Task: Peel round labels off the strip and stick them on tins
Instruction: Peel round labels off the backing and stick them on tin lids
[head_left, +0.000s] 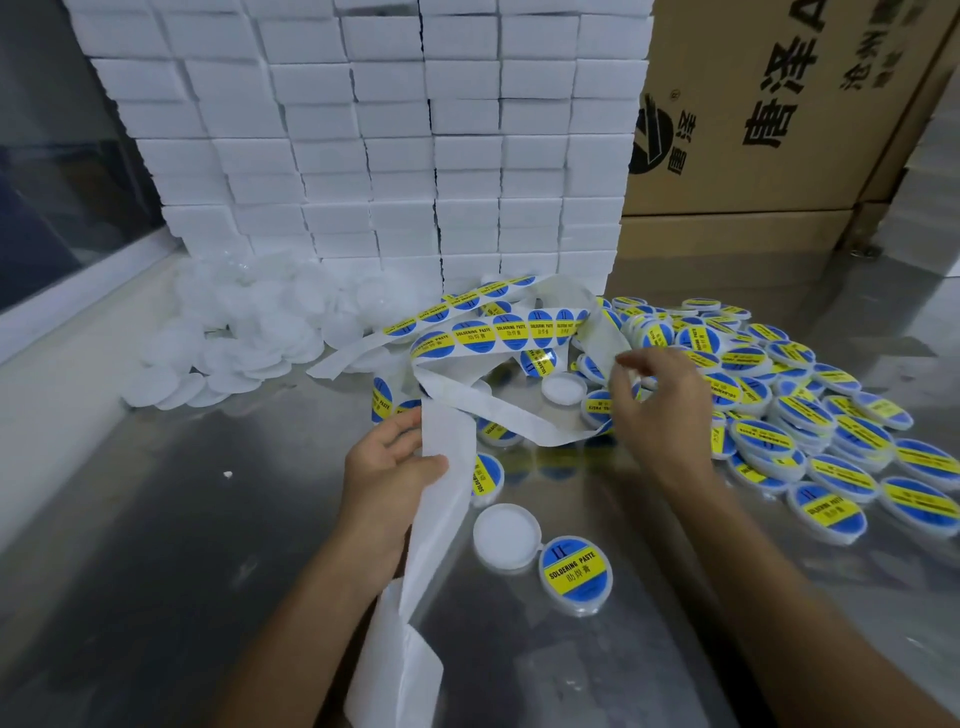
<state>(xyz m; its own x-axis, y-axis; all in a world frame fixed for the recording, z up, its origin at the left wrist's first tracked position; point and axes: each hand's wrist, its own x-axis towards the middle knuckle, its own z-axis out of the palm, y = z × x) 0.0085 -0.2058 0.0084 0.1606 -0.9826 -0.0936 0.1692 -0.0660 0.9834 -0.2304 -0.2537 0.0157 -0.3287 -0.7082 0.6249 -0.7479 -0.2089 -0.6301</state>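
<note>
Mid-run. My left hand (392, 460) grips the spent white backing of the strip (447, 467); my right hand (657, 400) is curled, fingertips pinched at the strip's far loop, contents not discernible. About seven labels (511, 332) are visible unpeeled. Labelled tins (826, 415) heaped right on the worktop (182, 519), too many to count. Unlabelled tins (244, 332) heaped left; one bare tin (506, 538) is near me.

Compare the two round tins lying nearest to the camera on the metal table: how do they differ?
The right round plastic tin carries a blue-and-yellow label reading SOLDERING PASTE; the left round plastic tin is plain white, with no label. The right one lies nearer the camera. Both lie flat on the metal table, edges touching.
</note>
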